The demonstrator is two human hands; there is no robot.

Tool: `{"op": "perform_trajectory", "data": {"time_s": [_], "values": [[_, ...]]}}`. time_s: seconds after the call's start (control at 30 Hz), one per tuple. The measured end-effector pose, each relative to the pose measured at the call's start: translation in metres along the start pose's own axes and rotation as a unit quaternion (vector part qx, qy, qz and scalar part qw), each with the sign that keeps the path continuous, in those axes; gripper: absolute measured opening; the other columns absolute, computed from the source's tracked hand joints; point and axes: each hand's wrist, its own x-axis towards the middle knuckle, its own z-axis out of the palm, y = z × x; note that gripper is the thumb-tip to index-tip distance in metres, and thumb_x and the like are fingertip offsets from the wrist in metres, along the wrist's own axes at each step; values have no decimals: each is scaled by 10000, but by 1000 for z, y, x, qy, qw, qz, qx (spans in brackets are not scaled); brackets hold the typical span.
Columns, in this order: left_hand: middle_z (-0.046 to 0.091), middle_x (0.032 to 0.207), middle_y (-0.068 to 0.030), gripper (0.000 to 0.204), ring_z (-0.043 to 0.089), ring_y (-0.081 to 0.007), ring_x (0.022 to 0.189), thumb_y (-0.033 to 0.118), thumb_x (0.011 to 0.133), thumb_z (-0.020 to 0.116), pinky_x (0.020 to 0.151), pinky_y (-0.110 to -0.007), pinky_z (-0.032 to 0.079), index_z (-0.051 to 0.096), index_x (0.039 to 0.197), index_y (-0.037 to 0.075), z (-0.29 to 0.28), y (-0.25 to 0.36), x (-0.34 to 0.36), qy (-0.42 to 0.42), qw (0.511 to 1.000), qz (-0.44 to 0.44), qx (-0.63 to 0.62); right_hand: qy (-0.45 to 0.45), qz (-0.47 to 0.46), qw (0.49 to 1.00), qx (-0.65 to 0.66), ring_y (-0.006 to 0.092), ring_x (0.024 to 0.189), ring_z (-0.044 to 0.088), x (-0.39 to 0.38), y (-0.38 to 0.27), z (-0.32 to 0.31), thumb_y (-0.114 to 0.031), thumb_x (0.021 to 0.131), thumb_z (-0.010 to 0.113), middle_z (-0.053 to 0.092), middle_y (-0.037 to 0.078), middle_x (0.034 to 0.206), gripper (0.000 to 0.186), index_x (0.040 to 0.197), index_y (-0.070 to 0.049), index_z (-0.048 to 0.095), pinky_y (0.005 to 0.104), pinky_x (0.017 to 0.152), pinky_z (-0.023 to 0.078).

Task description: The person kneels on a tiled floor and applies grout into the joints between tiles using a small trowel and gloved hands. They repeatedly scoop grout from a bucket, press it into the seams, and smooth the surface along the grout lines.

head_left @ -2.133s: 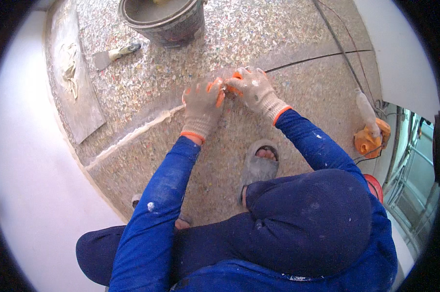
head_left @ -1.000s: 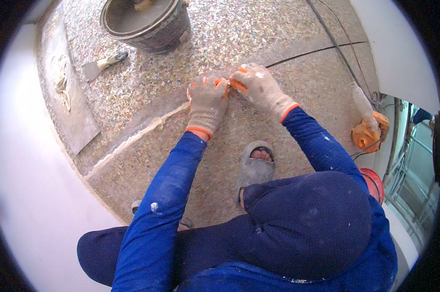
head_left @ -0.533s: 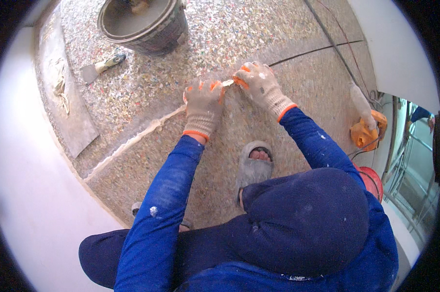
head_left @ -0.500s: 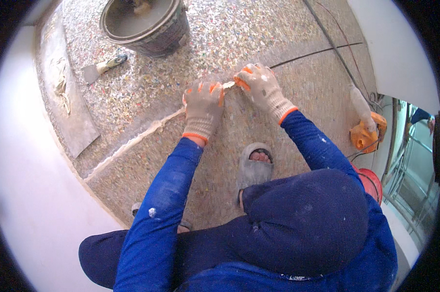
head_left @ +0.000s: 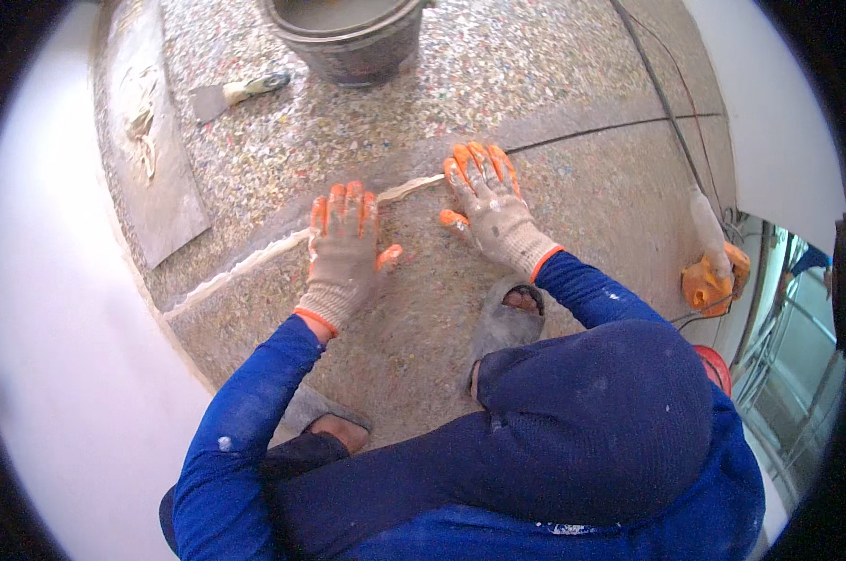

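Observation:
A rough off-white bead of filler paste (head_left: pixel 241 269) runs along a seam in the speckled floor, from the left wall to my right hand. My left hand (head_left: pixel 345 248), in an off-white knit glove with orange fingertips, lies flat across the bead with fingers stretched. In a matching glove, my right hand (head_left: pixel 491 208) rests at the bead's right end, fingers spread and thumb out. Both hands hold nothing visible. Between them a stretch of the bead shows. Beyond my right fingers the seam continues as a thin dark line (head_left: pixel 619 127).
A dark bucket (head_left: pixel 358 58) stands ahead, grey inside. Left of it lies a putty knife (head_left: pixel 239 91). A grey board (head_left: pixel 175 224) bears pale paste smears beside the left wall (head_left: pixel 49 280). At right are a cable (head_left: pixel 659 93), an orange object (head_left: pixel 708 282) and something red (head_left: pixel 713 367).
My hands have moved apart and their curled fingers have straightened out flat. The left hand has shifted left and nearer. The view has shifted, so the bucket sits farther right and higher.

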Motion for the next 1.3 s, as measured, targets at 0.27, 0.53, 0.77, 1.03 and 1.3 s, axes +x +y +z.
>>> {"op": "perform_trajectory", "data": {"time_s": [0.27, 0.53, 0.77, 1.03, 1.3], "values": [[271, 1655, -169, 890, 208, -386, 1540, 603, 910, 618, 1260, -553, 122, 364, 1557, 48, 16, 25, 8, -32, 997, -32, -70, -90, 43, 994, -41, 311, 1587, 88, -1, -16, 2, -580, 1015, 450, 219, 135, 1693, 793, 1609, -81, 286, 531, 1275, -15], [217, 1689, -134, 868, 141, -321, 1574, 581, 949, 569, 1272, -550, 49, 282, 1608, 94, 22, 60, 35, -41, 997, -23, -58, -79, 54, 994, -55, 281, 1587, 105, 1, -20, 0, -540, 1029, 443, 223, 129, 1692, 752, 1612, -93, 286, 520, 1277, -40], [276, 1666, -125, 793, 206, -324, 1554, 486, 951, 594, 1266, -556, 96, 339, 1583, 82, 27, 58, 38, 28, 998, -35, -52, -30, 7, 997, -73, 286, 1574, 166, 1, -18, 13, -455, 1019, 502, 314, 116, 1659, 678, 1572, -83, 372, 518, 1284, 31], [292, 1653, -150, 764, 221, -350, 1544, 474, 953, 598, 1265, -537, 123, 373, 1555, 62, 10, 34, 23, -7, 997, -21, -70, 11, -16, 1000, -18, 303, 1554, 226, -14, 18, 7, -440, 981, 587, 352, 124, 1637, 684, 1541, -84, 422, 513, 1280, 74], [284, 1651, -165, 807, 221, -375, 1538, 513, 942, 612, 1262, -549, 119, 364, 1553, 47, 23, 20, 1, 4, 998, -42, -43, -13, 25, 999, -17, 319, 1560, 204, -19, 9, 9, -460, 1016, 513, 310, 156, 1653, 694, 1566, -62, 368, 514, 1279, 66]]}}
